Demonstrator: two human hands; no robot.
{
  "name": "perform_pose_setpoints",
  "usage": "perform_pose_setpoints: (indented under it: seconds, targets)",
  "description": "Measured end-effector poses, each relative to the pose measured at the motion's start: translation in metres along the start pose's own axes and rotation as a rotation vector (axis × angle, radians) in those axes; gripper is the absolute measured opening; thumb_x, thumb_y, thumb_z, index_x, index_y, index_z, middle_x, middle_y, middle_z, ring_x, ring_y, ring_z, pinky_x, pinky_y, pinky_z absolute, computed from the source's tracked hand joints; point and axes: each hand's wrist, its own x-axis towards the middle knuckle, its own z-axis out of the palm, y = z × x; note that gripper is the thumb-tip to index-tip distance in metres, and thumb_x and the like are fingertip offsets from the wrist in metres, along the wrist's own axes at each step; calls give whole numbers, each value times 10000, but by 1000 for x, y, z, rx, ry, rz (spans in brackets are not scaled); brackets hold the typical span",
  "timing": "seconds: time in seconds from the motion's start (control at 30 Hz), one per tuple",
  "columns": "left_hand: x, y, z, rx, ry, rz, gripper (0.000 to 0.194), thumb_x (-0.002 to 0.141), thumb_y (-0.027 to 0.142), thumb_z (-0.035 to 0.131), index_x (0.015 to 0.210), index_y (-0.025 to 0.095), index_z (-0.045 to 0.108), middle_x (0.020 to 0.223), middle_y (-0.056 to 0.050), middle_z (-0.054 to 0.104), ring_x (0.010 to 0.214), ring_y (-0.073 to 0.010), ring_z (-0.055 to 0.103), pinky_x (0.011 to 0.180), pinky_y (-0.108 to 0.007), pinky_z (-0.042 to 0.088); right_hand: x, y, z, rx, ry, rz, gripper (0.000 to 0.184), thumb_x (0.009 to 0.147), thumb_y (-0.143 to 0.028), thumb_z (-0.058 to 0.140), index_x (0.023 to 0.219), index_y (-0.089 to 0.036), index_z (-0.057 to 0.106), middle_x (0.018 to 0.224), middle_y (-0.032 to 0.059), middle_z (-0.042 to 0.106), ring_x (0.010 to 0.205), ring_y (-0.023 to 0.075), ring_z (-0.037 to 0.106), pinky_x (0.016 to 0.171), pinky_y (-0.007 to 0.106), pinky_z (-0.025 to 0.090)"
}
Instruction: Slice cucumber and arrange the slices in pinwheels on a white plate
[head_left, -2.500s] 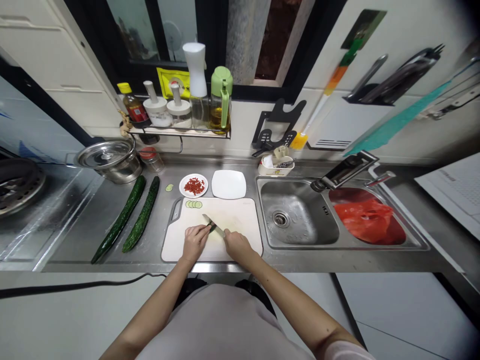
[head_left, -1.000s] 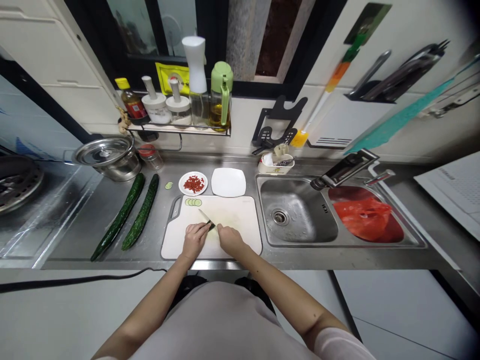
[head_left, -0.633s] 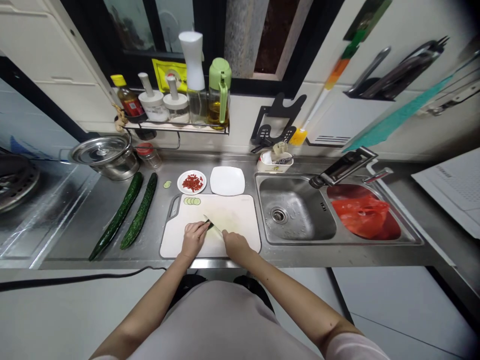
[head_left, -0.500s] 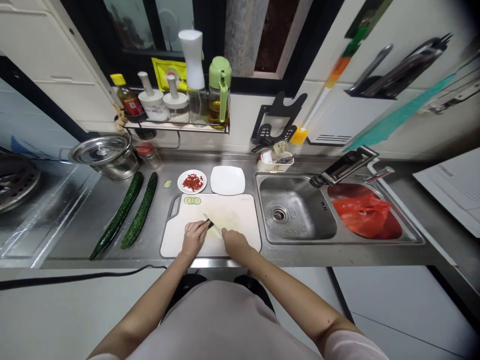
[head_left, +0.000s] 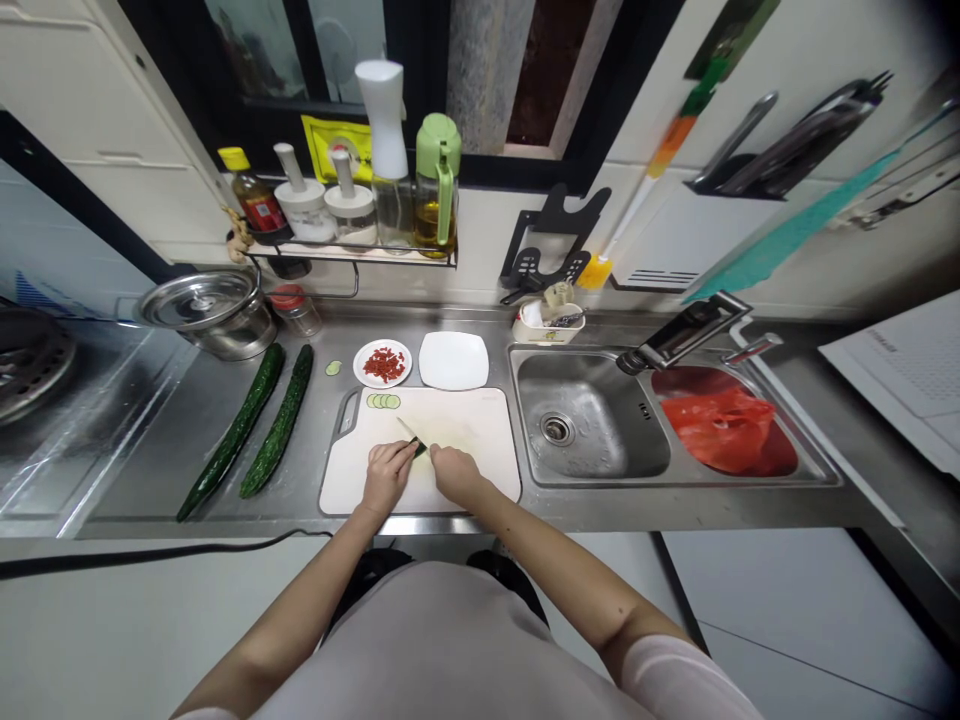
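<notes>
On the white cutting board (head_left: 480, 440), my left hand (head_left: 388, 475) has its fingers pressed on a small dark-green cucumber piece (head_left: 420, 449), mostly hidden under the fingertips. My right hand (head_left: 456, 474) is closed round the handle of a knife (head_left: 407, 428), whose narrow blade points up and left past the left fingertips and lies against the piece. Several overlapping cucumber slices (head_left: 383, 401) rest at the board's upper left. Behind the board are a small plate (head_left: 360, 371) of chopped red bits and a bare white square plate (head_left: 454, 361).
Two long cucumbers (head_left: 234, 432) lie on the steel counter to the left, near a lidded pot (head_left: 247, 330). One loose slice (head_left: 333, 368) sits beside the plates. To the right is a sink (head_left: 600, 415) with a red plastic bag (head_left: 716, 430). Bottles line a rack (head_left: 360, 255) above.
My right hand has moved left with the knife, closer to my left hand. The blade tip now reaches farther up and left. My left hand stays in place.
</notes>
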Motion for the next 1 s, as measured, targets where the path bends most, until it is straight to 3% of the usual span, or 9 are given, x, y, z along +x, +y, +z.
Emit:
perform_pose_setpoints:
  seconds: [0.17,0.5,1.0]
  targets:
    - [0,1,-1,-3,7,0,235,927,235,521,1090,238,690,999,-65,713,914,-177,638,851,-361,439,2,-1,1,-1,25,-3,309,886,-35,375,1157,-116,497,984,142,680,980,219,666,808,307,502]
    - [-2,-1,2,-8,-8,-16,257,924,240,518,1119,256,684,1022,-70,707,946,-185,637,863,-372,444,-25,11,12,-51,-22,48,289,879,-40,417,1135,-139,505,955,132,676,978,218,665,814,298,500]
    - [-1,-1,2,-16,-7,-18,254,933,247,505,1110,244,687,1010,-74,711,933,-185,638,857,-374,446,-3,3,7,-19,6,-6,288,876,-31,396,1128,-115,506,964,128,679,963,222,670,777,299,509]
